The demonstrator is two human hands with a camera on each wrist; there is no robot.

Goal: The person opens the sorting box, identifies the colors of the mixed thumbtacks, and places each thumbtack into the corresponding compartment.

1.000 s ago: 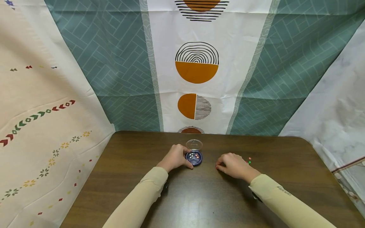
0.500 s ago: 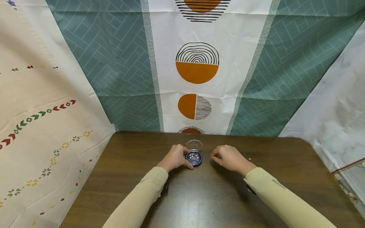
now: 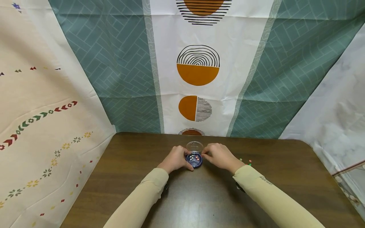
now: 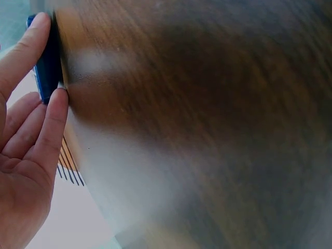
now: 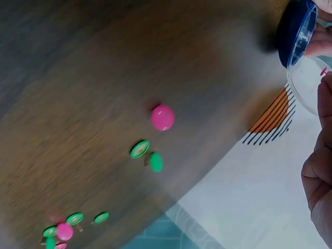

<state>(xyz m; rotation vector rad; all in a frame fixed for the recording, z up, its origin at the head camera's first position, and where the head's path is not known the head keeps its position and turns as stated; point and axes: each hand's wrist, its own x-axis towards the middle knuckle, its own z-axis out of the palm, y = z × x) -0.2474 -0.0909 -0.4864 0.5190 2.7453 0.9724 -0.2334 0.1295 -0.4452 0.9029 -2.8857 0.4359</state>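
Pink tack (image 5: 324, 71) sits pinched in the right hand (image 3: 219, 155), at the right wrist view's right edge. The left hand (image 3: 176, 160) grips the blue case (image 3: 195, 163) in the head view's lower middle; loose tacks (image 5: 64, 232) lie lower left in the right wrist view.

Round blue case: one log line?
left hand holds round blue case; clear lid open; right hand pinches pink tack; green tacks on brown table

The table (image 3: 134, 155) was brown with wood grain, and its far corners were rounded. Near the middle of the far edge stood a blue case (image 3: 195, 161), its clear lid (image 3: 195, 145) open toward this edge. Pink tacks (image 5: 163, 118) and green tacks (image 5: 156, 162) lay loosely between case and right edge.
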